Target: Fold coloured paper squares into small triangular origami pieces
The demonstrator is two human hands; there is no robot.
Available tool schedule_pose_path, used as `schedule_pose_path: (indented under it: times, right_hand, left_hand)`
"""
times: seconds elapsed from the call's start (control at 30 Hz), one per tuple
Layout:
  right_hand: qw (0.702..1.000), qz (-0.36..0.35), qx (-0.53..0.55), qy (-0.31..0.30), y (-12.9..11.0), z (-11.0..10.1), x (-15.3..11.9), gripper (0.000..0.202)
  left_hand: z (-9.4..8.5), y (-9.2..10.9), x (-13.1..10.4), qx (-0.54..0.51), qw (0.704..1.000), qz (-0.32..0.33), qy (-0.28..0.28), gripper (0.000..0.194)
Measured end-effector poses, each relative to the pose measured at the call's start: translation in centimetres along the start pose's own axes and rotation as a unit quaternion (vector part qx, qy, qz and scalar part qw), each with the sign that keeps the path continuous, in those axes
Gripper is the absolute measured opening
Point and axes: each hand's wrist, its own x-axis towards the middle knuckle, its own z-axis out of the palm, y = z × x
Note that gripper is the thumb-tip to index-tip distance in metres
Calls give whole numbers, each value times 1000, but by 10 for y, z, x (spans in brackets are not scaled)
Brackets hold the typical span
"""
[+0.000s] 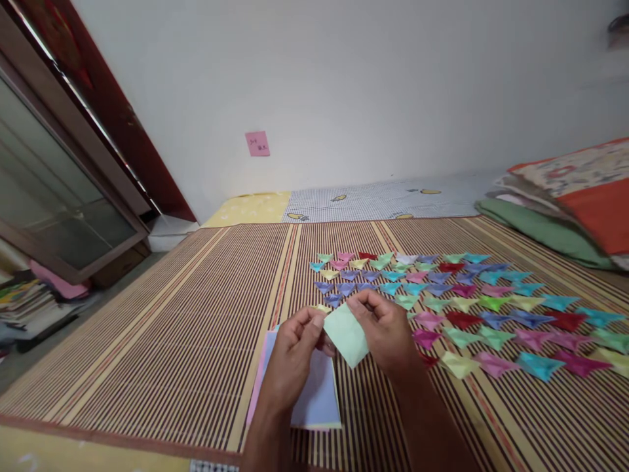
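A pale green square of folded paper (346, 337) is held up between both hands, one corner pointing down toward me. My left hand (297, 354) pinches its left corner between thumb and fingers. On the upper right edge, my right hand (386, 328) grips it with the thumb in front. Beneath my left hand and forearm lies a stack of coloured paper sheets (317, 396), a blue one on top, with pink and yellow edges showing. Part of that stack is hidden by the arm.
Rows of small folded paper boats (496, 337) in many colours cover the right side of the striped mat (162, 341). Folded bedding (555, 229) lies at the far right. A pink note (258, 143) is on the wall. Books (29, 305) stand at the left beside a glass-panelled door (63, 170).
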Motion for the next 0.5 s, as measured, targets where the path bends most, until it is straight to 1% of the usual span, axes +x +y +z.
schedule_pose_path:
  times: [0.03, 0.07, 0.13, 0.2, 0.27, 0.3, 0.37, 0.43, 0.5]
  right_hand:
    - [1000, 2, 2, -12, -1, 0, 0, 28]
    - [1000, 3, 4, -27, -1, 1, -1, 28]
    - [998, 1, 6, -59, -3, 2, -1, 28]
    - [997, -4, 4, -81, -5, 4, -1, 30]
    - [995, 0, 15, -97, -5, 4, 0, 33]
    - [994, 7, 27, -105, -5, 3, 0, 35]
    - [991, 27, 53, -119, -4, 0, 2, 35]
    - [989, 41, 71, -123, -2, -3, 2, 31]
    - [989, 49, 78, -119, 0, -5, 3, 27]
  left_hand:
    - [0, 1, 0, -16, 1000, 0, 4, 24]
    - [1, 1, -1, -29, 1000, -1, 1, 26]
    - [0, 2, -3, -37, 999, -7, -27, 31]
    - [-3, 1, -5, -11, 998, -20, -59, 23]
    - [-6, 0, -5, 24, 996, -29, -75, 14]
    - [-7, 0, -4, 35, 996, -30, -73, 14]
    - [-10, -2, -3, 39, 998, -21, -49, 18]
    - [-13, -4, -1, 33, 999, -5, -17, 21]
    - [-16, -7, 1, 28, 1000, -1, 1, 23]
